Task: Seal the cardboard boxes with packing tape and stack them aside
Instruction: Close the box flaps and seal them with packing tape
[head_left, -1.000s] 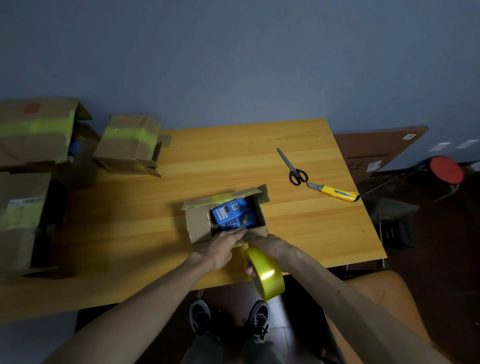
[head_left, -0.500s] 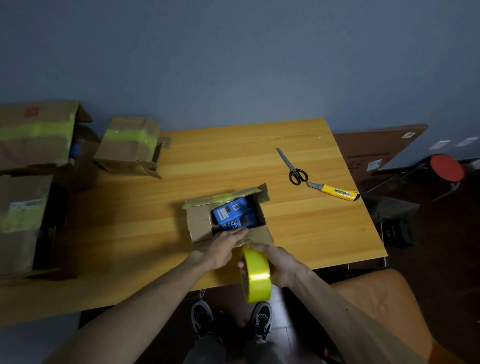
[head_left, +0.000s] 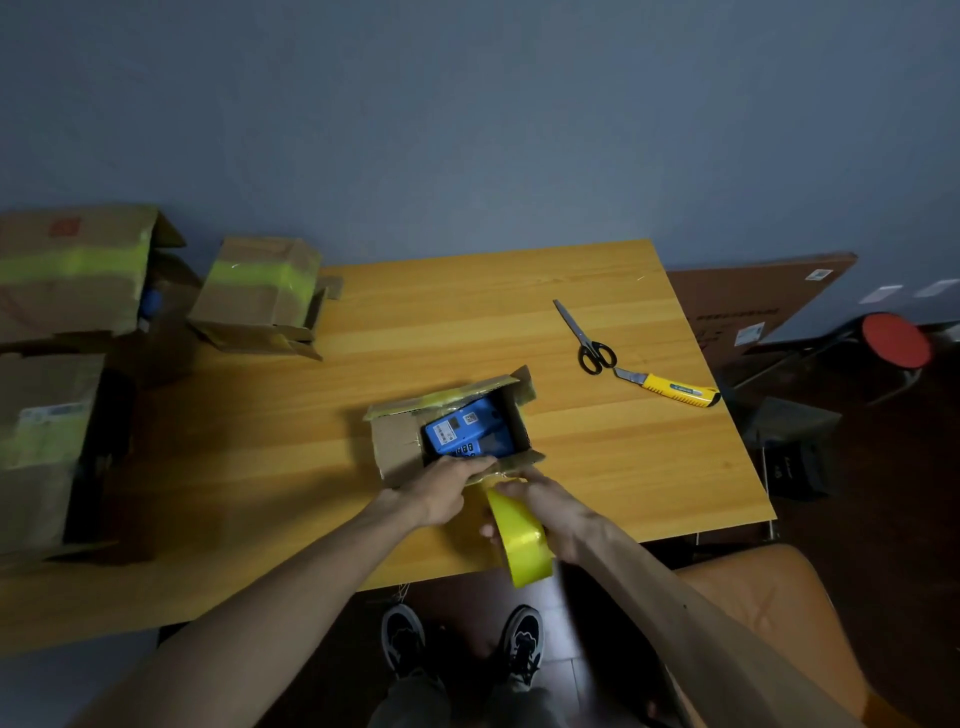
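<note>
A small open cardboard box (head_left: 395, 447) sits near the front of the wooden table (head_left: 467, 322), with blue packets (head_left: 462, 428) showing inside and its flaps up. My left hand (head_left: 441, 486) presses on the box's near flap. My right hand (head_left: 545, 506) grips a yellow roll of packing tape (head_left: 519, 535) just in front of the box, its free end reaching the near flap. Taped boxes (head_left: 260, 291) stand at the table's far left.
Black-handled scissors (head_left: 587, 340) and a yellow utility knife (head_left: 675, 389) lie at the table's right. More taped boxes (head_left: 67, 270) are stacked left. A flat carton (head_left: 753, 306) leans on the wall, by a red stool (head_left: 896, 340). An orange chair (head_left: 769, 597) is at my right.
The tape roll has turned and shifted slightly right in my right hand, closer to the box's near flap. My left hand stays on the flap.
</note>
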